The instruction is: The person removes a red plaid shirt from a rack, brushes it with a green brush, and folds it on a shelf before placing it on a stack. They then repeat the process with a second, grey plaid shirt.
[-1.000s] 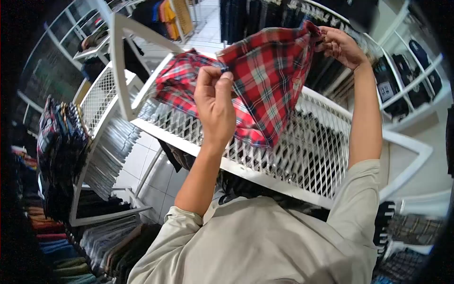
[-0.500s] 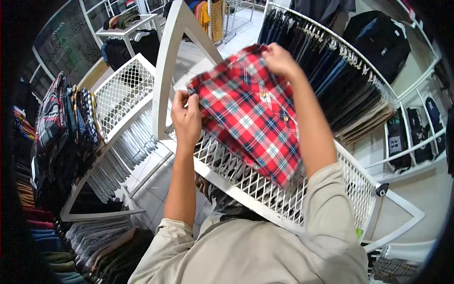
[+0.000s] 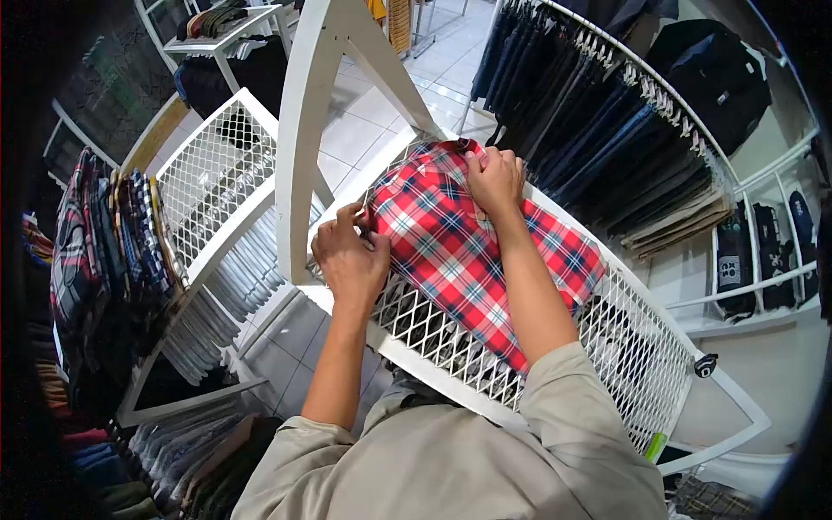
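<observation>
Red plaid shirt [image 3: 442, 234] lay on the wht mesh shelf [image 3: 628, 355], partly spread, one corner pointing twd the person. L hand [image 3: 351, 260] was curled at the shirt's L edge; R hand [image 3: 498, 180] lay bent over cloth nr the far edge; couldn't tell if either gripped. Dk trousers [image 3: 589, 130] hung beyond, upper R.

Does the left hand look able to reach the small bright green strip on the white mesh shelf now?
Probably not directly: the left hand is at the red plaid shirt, and the right arm in its beige sleeve seems to cross the straight way to the bright green strip.
</observation>
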Demonstrator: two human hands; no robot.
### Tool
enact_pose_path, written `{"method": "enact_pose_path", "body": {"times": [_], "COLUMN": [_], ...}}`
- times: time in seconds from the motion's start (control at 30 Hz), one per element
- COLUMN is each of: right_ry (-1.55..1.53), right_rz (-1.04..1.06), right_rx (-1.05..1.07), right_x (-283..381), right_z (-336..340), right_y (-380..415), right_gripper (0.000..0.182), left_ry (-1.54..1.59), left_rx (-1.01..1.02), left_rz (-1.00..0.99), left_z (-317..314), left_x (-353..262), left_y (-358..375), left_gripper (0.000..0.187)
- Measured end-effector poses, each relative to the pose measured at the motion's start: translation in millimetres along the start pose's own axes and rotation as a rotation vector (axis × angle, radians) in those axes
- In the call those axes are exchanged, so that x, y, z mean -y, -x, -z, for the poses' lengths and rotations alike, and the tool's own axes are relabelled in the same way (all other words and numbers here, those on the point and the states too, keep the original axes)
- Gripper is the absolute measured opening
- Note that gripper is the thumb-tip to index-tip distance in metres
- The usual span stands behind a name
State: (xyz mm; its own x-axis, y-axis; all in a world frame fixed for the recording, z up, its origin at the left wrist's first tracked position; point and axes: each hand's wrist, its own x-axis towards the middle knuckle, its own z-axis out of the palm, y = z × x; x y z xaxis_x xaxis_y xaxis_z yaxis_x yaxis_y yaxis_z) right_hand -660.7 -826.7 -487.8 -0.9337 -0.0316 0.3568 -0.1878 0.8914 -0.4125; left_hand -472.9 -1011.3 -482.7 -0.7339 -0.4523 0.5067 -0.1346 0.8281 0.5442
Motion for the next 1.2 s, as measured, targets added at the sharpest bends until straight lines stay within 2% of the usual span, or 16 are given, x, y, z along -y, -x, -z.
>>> {"method": "enact_pose_path", "body": {"times": [0.07, 0.23, 0.33, 0.47, 0.53, 0.57, 0.63, 0.7, 0.77, 0.8, 0.83, 0.93, 0.97, 1.03, 1.1, 1.2], "right_ry": [-0.084, -0.097, -0.222, -0.522, -0.585, -0.641, -0.733, -0.806, -0.947, -0.907, -0.867, -0.877, -0.879, -0.892, -0.958, -0.923], "right_rz": [-0.043, -0.072, 0.154, 0.169, 0.210, 0.247, 0.303, 0.298, 0.365, 0.365, 0.367, 0.384, 0.419, 0.484, 0.566, 0.726], "right_rx": [0.031, 0.159, -0.025, -0.089, -0.119, -0.143, -0.193, -0.213, -0.229, -0.229, -0.228, -0.193, -0.228, -0.301, -0.411, -0.363], "right_x": [-3.5, 0.1, -7.0, 1.2, 3.7, 5.1, 14.7, 18.2, 22.9, 21.0, 23.0, 23.5, 20.1, 2.9, -5.7, -40.2], "right_z": [-0.3, 11.7, 3.8, 16.9, 27.0, 32.7, 50.4, 64.7, 78.7, 85.0, 96.5, 138.8, 150.5, 185.0, 227.8, 293.3], "right_y": [-2.5, -5.2, -6.2, -4.5, -4.3, -4.2, 1.4, 5.4, 9.5, 9.0, 10.2, 17.6, 13.5, 0.6, -13.2, -25.4], "right_gripper": [0.049, 0.051, 0.035, 0.025, 0.024, 0.023, 0.019, 0.020, 0.023, 0.023, 0.023, 0.020, 0.019, 0.010, 0.010, 0.017], "left_ry": [-0.012, -0.012, -0.018, -0.028, -0.048, -0.049, 0.283, 0.380, 0.663, 0.600, 0.610, 1.026, 0.889, 0.872, 0.961, 0.707], "left_rx": [0.061, 0.056, 0.019, 0.002, 0.183, 0.166, 0.139, 0.191, 0.409, 0.347, 0.368, 0.395, 0.451, 0.419, 0.304, 0.105], "left_rz": [-0.022, -0.077, -0.136, -0.115, 0.043, 0.047, 0.158, 0.218, 0.276, 0.202, 0.215, 0.168, 0.190, 0.061, -0.193, -0.542], "left_z": [-0.3, 3.2, -2.9, -7.7, -0.6, 2.1, 9.1, 22.0, 35.4, 49.4, 61.1, 78.1, 96.9, 103.7, 131.5, 151.3], "left_x": [0.6, -4.8, 1.5, 4.1, 0.3, -0.8, -0.5, 1.8, 1.1, -12.6, -19.8, -28.0, -35.7, -52.1, -99.3, -136.7], "left_y": [0.5, -0.7, -0.6, -4.6, -9.9, -9.8, -9.7, -16.8, -19.9, -18.8, -20.4, -29.5, -36.3, -51.9, -63.9, -102.8], "left_gripper": [0.051, 0.045, 0.047, 0.043, 0.039, 0.039, 0.034, 0.036, 0.044, 0.051, 0.041, 0.025, 0.022, 0.023, 0.023, 0.023]}}
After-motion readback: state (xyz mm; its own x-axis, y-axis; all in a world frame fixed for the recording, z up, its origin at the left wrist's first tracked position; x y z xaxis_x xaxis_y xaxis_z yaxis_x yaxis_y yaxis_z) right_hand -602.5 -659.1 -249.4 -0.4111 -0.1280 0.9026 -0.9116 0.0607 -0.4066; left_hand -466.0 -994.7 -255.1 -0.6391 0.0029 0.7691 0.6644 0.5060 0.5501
